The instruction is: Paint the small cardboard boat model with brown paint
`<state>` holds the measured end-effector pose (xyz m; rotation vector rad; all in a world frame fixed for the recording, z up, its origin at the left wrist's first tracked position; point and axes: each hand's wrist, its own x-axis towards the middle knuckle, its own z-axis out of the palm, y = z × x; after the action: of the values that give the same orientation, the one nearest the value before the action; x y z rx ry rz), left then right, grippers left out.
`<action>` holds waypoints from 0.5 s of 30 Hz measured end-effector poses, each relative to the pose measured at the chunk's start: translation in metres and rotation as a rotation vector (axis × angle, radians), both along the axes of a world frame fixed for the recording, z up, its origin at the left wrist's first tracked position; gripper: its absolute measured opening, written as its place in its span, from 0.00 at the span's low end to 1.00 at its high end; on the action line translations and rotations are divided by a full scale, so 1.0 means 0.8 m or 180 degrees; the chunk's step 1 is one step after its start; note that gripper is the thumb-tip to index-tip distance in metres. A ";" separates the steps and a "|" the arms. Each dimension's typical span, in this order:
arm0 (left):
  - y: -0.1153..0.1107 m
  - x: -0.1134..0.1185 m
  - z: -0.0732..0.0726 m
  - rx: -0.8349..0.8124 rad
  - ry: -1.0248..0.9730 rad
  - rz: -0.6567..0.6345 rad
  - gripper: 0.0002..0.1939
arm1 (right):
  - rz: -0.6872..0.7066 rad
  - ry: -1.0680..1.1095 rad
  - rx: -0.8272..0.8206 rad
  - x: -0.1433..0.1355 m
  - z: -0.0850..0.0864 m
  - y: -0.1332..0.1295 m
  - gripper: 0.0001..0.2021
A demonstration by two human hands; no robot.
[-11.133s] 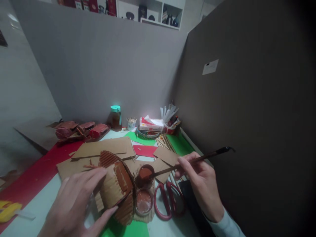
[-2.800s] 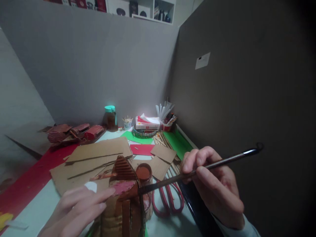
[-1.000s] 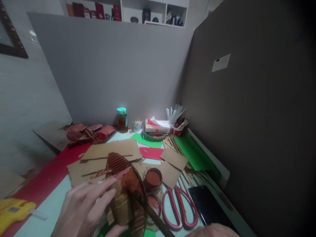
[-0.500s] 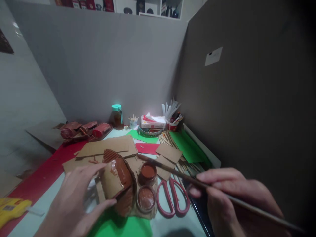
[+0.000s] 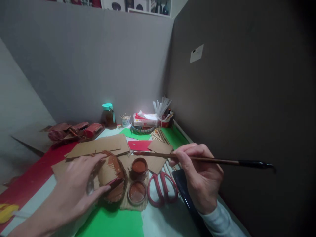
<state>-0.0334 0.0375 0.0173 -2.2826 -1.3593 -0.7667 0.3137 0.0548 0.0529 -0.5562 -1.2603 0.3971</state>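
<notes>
Gripping a long brush [image 5: 207, 160] between thumb and curled fingers, the right hand [image 5: 199, 174] holds it nearly level above the table, bristle end pointing left over the open paint jar [image 5: 139, 167] and scissors [image 5: 161, 189]. The left hand [image 5: 74, 191] lies spread, fingers apart, across the corrugated cardboard model [image 5: 111, 176], thumb pressed to its near side. That model rests on the green sheet [image 5: 111, 223], just left of the paint-filled lid [image 5: 137, 193].
</notes>
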 end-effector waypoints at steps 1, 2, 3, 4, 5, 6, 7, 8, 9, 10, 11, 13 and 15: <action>0.002 0.001 0.000 -0.0053 0.0033 -0.0076 0.29 | -0.0011 -0.0071 -0.0006 0.000 -0.001 0.000 0.12; 0.003 0.001 0.001 -0.0102 0.0046 -0.0129 0.29 | -0.0031 -0.0150 -0.0013 0.000 -0.002 -0.001 0.12; 0.004 0.001 0.001 -0.0130 0.0039 -0.0167 0.29 | -0.0058 -0.0229 -0.0016 0.000 -0.003 -0.001 0.13; 0.004 0.001 0.000 -0.0142 0.0016 -0.0180 0.29 | -0.0089 -0.0306 -0.0021 0.000 -0.004 -0.002 0.13; 0.005 0.001 -0.001 -0.0157 -0.0011 -0.0174 0.30 | -0.0126 -0.0378 -0.0035 0.001 -0.005 -0.002 0.13; 0.004 0.000 -0.002 -0.0179 -0.0033 -0.0168 0.30 | -0.0159 -0.0446 -0.0057 0.001 -0.007 -0.002 0.13; 0.004 -0.001 -0.003 -0.0211 -0.0056 -0.0162 0.31 | -0.0191 -0.0504 -0.0073 0.001 -0.008 -0.001 0.13; 0.004 -0.003 -0.006 -0.0260 -0.0075 -0.0167 0.31 | -0.0212 -0.0561 -0.0089 0.002 -0.009 0.000 0.13; 0.003 -0.004 -0.008 -0.0327 -0.0101 -0.0167 0.31 | -0.0230 -0.0616 -0.0101 0.002 -0.010 0.001 0.13; 0.003 -0.006 -0.012 -0.0395 -0.0136 -0.0167 0.32 | -0.0240 -0.0667 -0.0111 0.002 -0.011 0.002 0.13; 0.003 -0.009 -0.015 -0.0465 -0.0175 -0.0170 0.32 | -0.0244 -0.0714 -0.0113 0.002 -0.011 0.002 0.13; 0.002 -0.012 -0.021 -0.0593 -0.0258 -0.0157 0.34 | -0.0238 -0.0784 -0.0111 0.003 -0.011 0.004 0.13; 0.002 -0.013 -0.023 -0.0669 -0.0343 -0.0129 0.35 | -0.0224 -0.0836 -0.0105 0.003 -0.011 0.005 0.13</action>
<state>-0.0441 0.0394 -0.0010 -2.4677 -1.5101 -0.8043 0.3165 0.0588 0.0444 -0.6954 -1.4831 0.2924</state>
